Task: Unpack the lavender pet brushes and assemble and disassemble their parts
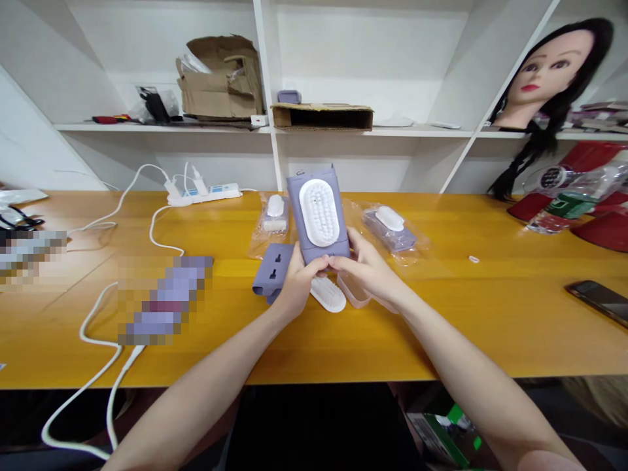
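Both hands hold up a grey-purple box (295, 209) with a white oval knobbly pad (322, 213) on its front. My left hand (296, 282) grips its lower left corner, and my right hand (371, 273) its lower right; the thumbs meet at the bottom edge. On the table beneath lies a second white oval ridged pad (331, 298), partly hidden by my left hand. Beside it sits a pale pinkish tray (357, 294), partly behind my right hand. A grey-purple folded piece with dark T-shaped slots (271, 265) lies left of the box.
Two similar units in clear plastic, a left one (275, 221) and a right one (392, 229), lie farther back. A white power strip (216, 192) with cables, a blurred-out purple item (169, 301), a phone (601, 301) and a plastic bottle (564, 206) occupy the table. Shelves rise behind.
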A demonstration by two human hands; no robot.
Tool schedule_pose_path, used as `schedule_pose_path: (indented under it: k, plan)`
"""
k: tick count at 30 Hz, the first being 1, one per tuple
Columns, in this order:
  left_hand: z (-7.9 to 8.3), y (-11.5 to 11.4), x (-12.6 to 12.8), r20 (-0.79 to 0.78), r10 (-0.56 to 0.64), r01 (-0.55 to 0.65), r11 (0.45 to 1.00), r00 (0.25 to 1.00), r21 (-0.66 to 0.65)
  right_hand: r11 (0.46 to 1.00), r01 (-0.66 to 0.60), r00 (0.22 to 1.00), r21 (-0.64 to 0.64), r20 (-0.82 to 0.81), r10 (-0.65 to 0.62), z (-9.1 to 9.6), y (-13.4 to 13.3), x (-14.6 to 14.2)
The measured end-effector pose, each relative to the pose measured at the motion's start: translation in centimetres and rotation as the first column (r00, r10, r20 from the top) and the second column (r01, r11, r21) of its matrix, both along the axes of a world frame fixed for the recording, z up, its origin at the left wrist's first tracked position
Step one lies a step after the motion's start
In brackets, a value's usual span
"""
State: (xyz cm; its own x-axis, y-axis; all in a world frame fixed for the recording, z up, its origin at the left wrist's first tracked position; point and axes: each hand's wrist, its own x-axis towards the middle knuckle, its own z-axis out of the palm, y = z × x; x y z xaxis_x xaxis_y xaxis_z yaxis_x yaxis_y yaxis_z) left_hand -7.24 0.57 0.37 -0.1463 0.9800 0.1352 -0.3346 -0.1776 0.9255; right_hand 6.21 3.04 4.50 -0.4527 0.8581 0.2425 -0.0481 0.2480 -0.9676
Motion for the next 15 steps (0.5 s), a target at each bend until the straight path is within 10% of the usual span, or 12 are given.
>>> schedule_pose_path:
  k: [15]
  plan:
    - [-1.09,0.18,0.23,-0.059,0.025,-0.014,0.984,0.998,0.179,0.966,-0.031,0.993,-0.255,-0.115,0.002,-0.79,0.05,-0.99]
